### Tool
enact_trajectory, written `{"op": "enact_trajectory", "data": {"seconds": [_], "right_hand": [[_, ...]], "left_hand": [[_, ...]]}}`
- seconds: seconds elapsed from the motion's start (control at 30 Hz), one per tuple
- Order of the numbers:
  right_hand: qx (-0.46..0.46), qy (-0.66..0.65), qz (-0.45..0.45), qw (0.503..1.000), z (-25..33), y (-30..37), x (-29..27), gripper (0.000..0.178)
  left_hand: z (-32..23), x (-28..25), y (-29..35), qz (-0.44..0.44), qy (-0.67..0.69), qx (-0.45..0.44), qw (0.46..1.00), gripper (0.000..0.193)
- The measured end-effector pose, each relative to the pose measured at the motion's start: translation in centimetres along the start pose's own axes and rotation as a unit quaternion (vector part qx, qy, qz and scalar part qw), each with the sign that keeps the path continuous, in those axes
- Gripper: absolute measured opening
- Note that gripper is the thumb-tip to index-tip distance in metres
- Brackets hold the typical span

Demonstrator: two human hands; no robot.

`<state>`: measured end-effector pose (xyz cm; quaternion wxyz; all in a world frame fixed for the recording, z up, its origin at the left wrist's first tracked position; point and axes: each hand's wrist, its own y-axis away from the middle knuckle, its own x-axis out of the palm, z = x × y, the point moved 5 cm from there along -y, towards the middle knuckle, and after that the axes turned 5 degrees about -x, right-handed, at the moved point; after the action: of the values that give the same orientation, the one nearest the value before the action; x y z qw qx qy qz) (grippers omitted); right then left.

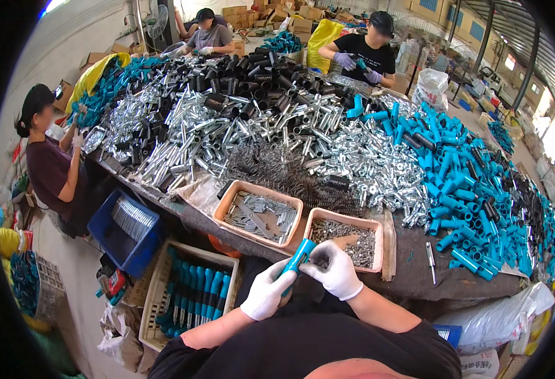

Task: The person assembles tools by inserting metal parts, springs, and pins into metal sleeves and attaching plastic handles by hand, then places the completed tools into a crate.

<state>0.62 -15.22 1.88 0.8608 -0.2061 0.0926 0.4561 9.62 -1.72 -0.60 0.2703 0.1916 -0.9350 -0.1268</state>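
Black shirt foremost, left hand clasps a glossy teal tube, right hand curled beside it, its grip unclear.

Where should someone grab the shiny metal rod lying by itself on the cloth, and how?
Probably pinch the metal rod across its thicker far part, coming from above and the left. It lies flat on dark cloth, with bare cloth on its left, while teal pieces crowd the right. The end nearer the person looks thinner, so there's less to hold.
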Motion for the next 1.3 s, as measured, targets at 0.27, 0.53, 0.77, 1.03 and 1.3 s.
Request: {"op": "enact_trajectory", "data": {"seconds": [0.27, 0.53, 0.77, 1.03, 1.3], "right_hand": [[0.025, -0.121, 0.119, 0.985, -0.4, 1.0, 0.2, 0.082], [0.011, -0.154, 0.087, 0.984, 0.0, 1.5, -0.1, 0.069], [0.084, -0.109, 0.043, 0.990, -0.8, 0.9, -1.5, 0.069], [0.017, -0.065, 0.095, 0.993, 0.2, 0.4, -2.4, 0.069], [0.071, -0.121, 0.080, 0.987, -0.2, 0.6, -1.5, 0.059]], "left_hand": [[1.0, 0.3, 0.5, 0.014, -0.064, 0.001, 0.998, 0.045], [1.9, 0.1, 0.4, 0.023, -0.084, -0.030, 0.996, 0.035], [2.0, -0.3, 0.5, 0.064, -0.081, -0.075, 0.992, 0.034], [2.1, 0.4, 0.4, 0.092, -0.035, -0.092, 0.991, 0.034], [2.6, 0.3, 0.5, 0.099, -0.012, -0.092, 0.991, 0.033]]}}
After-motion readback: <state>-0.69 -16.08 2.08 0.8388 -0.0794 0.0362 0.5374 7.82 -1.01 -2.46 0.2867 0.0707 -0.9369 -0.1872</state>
